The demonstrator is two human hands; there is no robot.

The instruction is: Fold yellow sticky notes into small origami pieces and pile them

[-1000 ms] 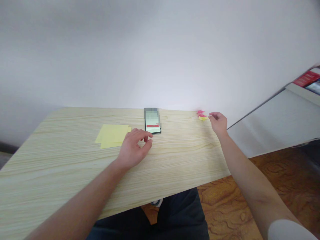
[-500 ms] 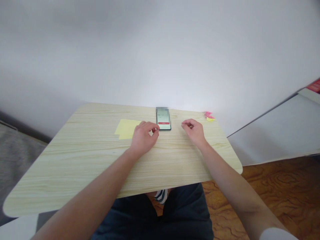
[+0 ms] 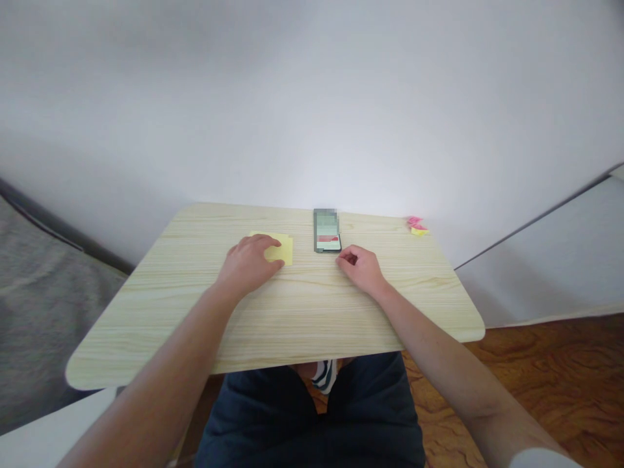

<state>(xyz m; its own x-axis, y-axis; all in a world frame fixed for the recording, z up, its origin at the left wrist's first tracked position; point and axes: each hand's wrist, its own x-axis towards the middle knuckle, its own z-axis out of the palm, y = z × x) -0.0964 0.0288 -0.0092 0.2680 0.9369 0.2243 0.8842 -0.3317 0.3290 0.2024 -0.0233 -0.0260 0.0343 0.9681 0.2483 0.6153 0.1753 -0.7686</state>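
My left hand [image 3: 247,263] rests over the yellow paper sheets [image 3: 286,249] on the table, its thumb and fingers apart. It covers the left part of the sheets, and whether it presses on them I cannot tell. My right hand [image 3: 361,268] is closed in a pinch just off the lower right corner of the smartphone [image 3: 327,229]. Anything between those fingertips is too small to make out. Face up near the wall lies the phone, its screen lit and partly blurred.
Crumpled pink and yellow papers [image 3: 417,225] lie at the table's back right corner. The pale wood-grain table [image 3: 302,318] meets a white wall [image 3: 312,117]. A grey textile surface [image 3: 43,312] is at left, and my legs [image 3: 312,416] are below the front edge.
My left hand has moved left from the phone's edge to the yellow sheets, and its fingers have spread. My right hand has come left, closer to the phone. The view has shifted slightly.
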